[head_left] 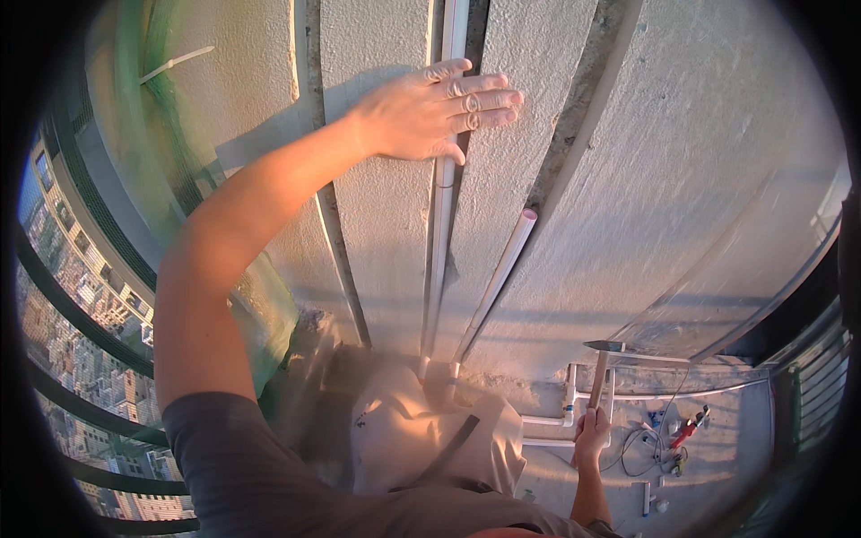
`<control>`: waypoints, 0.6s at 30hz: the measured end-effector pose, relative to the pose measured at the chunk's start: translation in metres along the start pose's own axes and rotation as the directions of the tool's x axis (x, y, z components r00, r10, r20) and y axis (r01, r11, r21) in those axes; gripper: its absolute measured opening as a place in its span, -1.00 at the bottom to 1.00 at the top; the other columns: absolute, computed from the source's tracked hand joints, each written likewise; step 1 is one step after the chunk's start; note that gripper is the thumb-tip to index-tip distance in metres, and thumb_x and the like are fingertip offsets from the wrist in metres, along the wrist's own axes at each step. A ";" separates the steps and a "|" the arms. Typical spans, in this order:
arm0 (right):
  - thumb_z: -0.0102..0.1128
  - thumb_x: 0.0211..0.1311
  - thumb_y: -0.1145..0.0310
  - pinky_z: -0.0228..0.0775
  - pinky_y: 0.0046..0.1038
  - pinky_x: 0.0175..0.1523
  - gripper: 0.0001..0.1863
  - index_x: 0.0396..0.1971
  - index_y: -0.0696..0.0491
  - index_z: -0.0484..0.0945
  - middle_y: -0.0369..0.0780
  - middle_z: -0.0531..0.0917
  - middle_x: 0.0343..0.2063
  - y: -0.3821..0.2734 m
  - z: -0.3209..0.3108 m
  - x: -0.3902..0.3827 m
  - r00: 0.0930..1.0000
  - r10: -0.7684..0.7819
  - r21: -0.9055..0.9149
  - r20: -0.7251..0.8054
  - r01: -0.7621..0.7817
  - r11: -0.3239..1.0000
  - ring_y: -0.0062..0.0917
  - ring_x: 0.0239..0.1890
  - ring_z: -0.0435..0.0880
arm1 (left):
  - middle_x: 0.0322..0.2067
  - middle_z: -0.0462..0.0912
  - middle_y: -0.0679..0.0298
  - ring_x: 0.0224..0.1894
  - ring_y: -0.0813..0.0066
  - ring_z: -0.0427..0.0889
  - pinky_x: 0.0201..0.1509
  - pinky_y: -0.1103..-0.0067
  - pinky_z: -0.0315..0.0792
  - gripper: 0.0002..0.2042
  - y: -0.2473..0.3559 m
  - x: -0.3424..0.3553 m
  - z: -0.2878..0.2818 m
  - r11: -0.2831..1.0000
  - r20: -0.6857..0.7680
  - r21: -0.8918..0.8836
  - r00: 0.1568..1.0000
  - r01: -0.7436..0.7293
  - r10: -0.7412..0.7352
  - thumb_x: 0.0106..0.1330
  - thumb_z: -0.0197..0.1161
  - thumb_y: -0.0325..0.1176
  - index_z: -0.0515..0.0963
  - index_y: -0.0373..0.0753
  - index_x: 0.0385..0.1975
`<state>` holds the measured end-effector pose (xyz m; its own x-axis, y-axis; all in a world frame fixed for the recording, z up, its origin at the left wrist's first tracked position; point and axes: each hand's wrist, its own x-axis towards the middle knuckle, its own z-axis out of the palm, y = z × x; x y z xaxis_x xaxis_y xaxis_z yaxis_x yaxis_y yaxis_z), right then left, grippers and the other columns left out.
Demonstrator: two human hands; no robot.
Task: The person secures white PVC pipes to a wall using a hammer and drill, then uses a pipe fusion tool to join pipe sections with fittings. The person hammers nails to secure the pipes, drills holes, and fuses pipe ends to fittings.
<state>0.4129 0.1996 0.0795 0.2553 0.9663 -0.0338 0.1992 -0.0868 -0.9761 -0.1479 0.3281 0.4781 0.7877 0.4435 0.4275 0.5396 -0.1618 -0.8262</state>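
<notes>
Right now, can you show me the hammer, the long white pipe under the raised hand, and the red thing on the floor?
Hammer (599, 380), head view: on its handle.
Long white pipe (440, 226), head view: on its middle stretch.
Red thing (686, 432), head view: on its red body.

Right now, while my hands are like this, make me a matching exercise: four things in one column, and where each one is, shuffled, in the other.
Column one
1. Left hand
2. Hammer
3. Short pipe
4. Red object

Column two
A. Lying on the floor
B. Ending partway up the wall, its open end uppermost
C. Laid across the long white pipe
D. Gripped in the right hand

Right pairs: 1-C, 2-D, 3-B, 4-A.
</notes>
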 end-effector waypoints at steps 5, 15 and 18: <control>0.02 0.56 0.27 0.11 -0.52 -0.64 -0.68 -0.47 0.07 0.42 -0.38 0.39 -0.66 0.043 -0.011 -0.026 0.988 0.155 -0.125 -0.004 -0.154 0.980 -0.69 -0.70 0.30 | 0.65 -0.04 0.55 0.68 0.45 -0.12 0.75 0.17 -0.42 0.07 -0.015 -0.009 0.005 0.983 -0.002 -0.153 0.994 -0.105 0.106 0.13 0.22 0.36 -0.02 0.10 0.65; 0.07 0.52 0.26 0.17 -0.48 -0.77 -0.66 -0.50 0.10 0.40 -0.30 0.43 -0.70 0.127 -0.031 -0.052 0.935 0.328 -0.050 -0.133 -0.337 0.940 -0.63 -0.81 0.35 | 0.63 0.05 0.56 0.67 0.46 -0.04 0.74 0.22 -0.26 0.01 0.029 -0.047 0.022 0.934 0.007 -0.238 0.961 -0.268 0.277 0.09 0.27 0.32 0.15 0.14 0.61; 0.08 0.53 0.24 0.18 -0.47 -0.77 -0.64 -0.51 0.08 0.37 -0.30 0.43 -0.68 0.154 -0.033 -0.060 0.935 0.327 0.008 -0.135 -0.329 0.944 -0.62 -0.82 0.35 | 0.61 0.11 0.56 0.66 0.47 0.01 0.73 0.21 -0.21 -0.02 0.038 -0.052 0.022 0.952 0.061 -0.216 0.970 -0.216 0.234 0.14 0.26 0.30 0.15 0.13 0.61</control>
<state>0.4601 0.1205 -0.0620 0.4313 0.8429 -0.3216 0.0971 -0.3977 -0.9124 -0.1748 0.3185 0.4166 0.8725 0.4463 0.1989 0.4077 -0.4406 -0.7998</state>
